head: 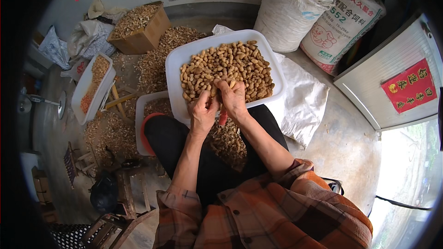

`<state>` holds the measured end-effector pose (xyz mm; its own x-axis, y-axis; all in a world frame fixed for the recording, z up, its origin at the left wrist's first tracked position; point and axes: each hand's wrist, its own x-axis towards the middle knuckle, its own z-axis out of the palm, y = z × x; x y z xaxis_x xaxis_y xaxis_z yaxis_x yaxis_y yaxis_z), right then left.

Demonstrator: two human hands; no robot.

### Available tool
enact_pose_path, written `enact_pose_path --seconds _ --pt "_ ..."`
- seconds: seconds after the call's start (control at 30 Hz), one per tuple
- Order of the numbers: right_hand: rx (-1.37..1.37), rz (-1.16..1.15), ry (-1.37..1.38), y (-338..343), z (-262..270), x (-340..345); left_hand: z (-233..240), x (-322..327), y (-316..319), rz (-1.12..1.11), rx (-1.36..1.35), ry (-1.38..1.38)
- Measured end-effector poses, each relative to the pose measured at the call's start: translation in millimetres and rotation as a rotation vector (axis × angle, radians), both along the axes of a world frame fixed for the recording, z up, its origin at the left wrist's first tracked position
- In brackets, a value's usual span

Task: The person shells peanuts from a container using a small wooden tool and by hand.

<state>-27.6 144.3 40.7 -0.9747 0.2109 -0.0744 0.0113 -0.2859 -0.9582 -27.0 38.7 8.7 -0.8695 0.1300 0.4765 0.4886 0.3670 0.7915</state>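
Over a white plastic tub [278, 76] of unshelled peanuts [226, 60], both hands work close together with bent fingers. My right hand [233, 100] is curled, with a pale piece, perhaps a peanut shell, at its fingertips. A red handle [223, 117] of a small tool comes out below this hand; the tool's other end is hidden. My left hand [204, 112] is beside it, thumb and fingers drawn together; whatever is between them cannot be made out. Below the tub's near edge, a heap of empty peanut shells [228, 143] lies between the black-trousered legs.
Left of the tub, a white bin [110, 88] holds shelled kernels near a cardboard box [145, 39] of shells. Shells also cover the floor [114, 135]. Full woven sacks [282, 14] stand behind right, by a door panel [387, 83]. A wooden chair [119, 228] is lower left.
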Motion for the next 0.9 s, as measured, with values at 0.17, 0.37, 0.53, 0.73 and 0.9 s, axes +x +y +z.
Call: enact_pose_path --seconds 0.17,0.37,0.53,0.73,0.9 --pt "0.052 0.021 0.172 4 -19 -2 5 3 5 -0.002 0.061 -0.014" --pt "0.211 0.057 0.155 9 -14 9 -6 2 2 -0.054 0.04 -0.033" --pt "0.359 -0.09 0.197 12 -31 13 0 5 -2 -0.238 0.3 -0.34" --pt "0.445 -0.093 0.319 6 -50 15 11 7 2 -0.222 0.551 -0.68" --pt "0.338 0.049 0.182 8 -46 18 9 3 0 -0.176 0.526 -0.725"
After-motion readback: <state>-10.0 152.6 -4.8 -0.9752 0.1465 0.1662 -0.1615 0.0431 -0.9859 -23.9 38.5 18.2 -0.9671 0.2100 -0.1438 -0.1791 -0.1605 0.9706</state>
